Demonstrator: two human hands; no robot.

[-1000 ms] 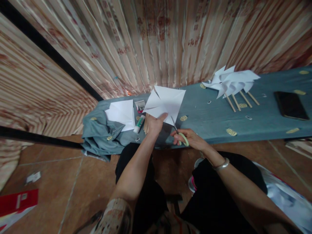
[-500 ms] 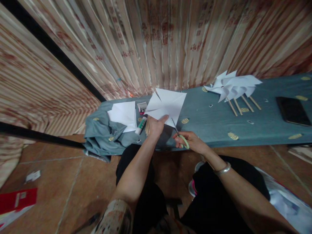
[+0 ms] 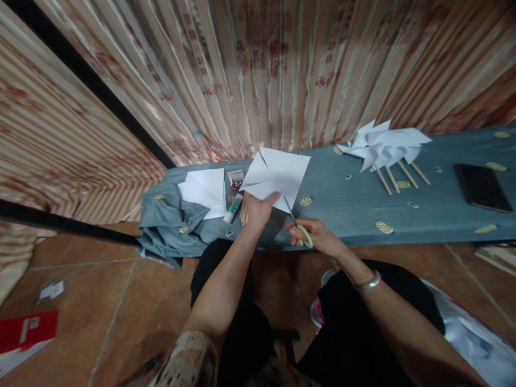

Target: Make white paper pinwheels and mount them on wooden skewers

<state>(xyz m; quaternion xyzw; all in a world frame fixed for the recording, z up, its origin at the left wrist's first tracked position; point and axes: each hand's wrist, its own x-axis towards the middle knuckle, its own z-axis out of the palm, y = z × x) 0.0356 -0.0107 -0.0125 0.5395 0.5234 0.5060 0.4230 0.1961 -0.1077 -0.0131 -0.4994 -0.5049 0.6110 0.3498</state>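
Staying almost as before, the white paper (image 3: 278, 173) is above the worktop (image 3: 342, 201), pinched in the left hand (image 3: 260, 209); the right hand (image 3: 316, 234) closes its grip around the scissors (image 3: 309, 237), blades meeting paper.

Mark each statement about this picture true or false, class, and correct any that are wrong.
1. The person's right hand holds the scissors. True.
2. The left hand holds the glue stick. False: it holds a white sheet; the glue stick lies on the blue-green cloth.
3. The white sheet is cut into in more than one place. True.
4. The bracelet is worn on the left arm. False: it is worn on the right.
5. In the picture, the paper pinwheels lie left of the dark flat object. True.
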